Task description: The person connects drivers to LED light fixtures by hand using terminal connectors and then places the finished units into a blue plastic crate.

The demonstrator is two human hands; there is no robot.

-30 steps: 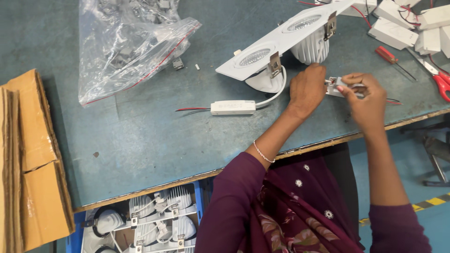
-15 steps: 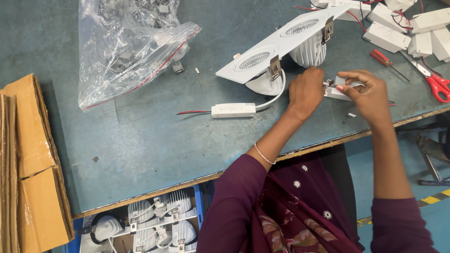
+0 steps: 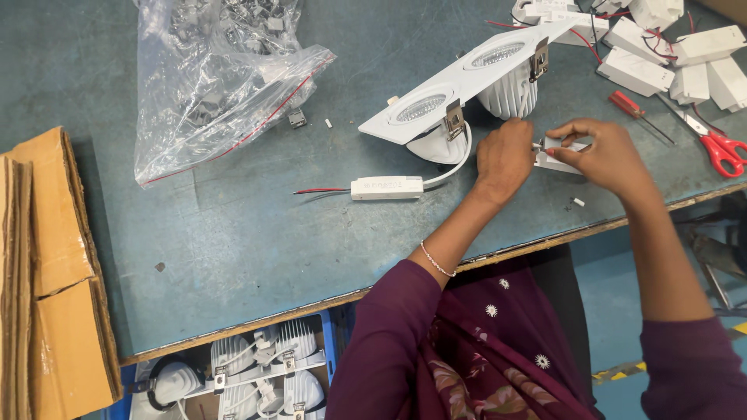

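A white twin downlight fixture point(image 3: 459, 82) lies face up on the teal worktable point(image 3: 233, 233), with a cable running to a small white driver box point(image 3: 387, 187). Just in front of the fixture, both my hands meet around a second small white driver box point(image 3: 556, 159). My left hand point(image 3: 504, 159) is closed against its left end. My right hand point(image 3: 603, 155) pinches its top and right side, fingers curled over it. Most of that box is hidden by my fingers.
A clear plastic bag of metal clips point(image 3: 218, 78) lies at the back left. Several white driver boxes point(image 3: 669, 54), a red screwdriver point(image 3: 634, 109) and red-handled scissors point(image 3: 720, 148) sit at the right. Flattened cardboard point(image 3: 47, 280) is at left; a bin of fixtures point(image 3: 257, 365) stands below the table edge.
My view has shifted slightly, so everything sits a little lower in frame. Both hands stay on the small driver box, my right fingers adjusting over it.
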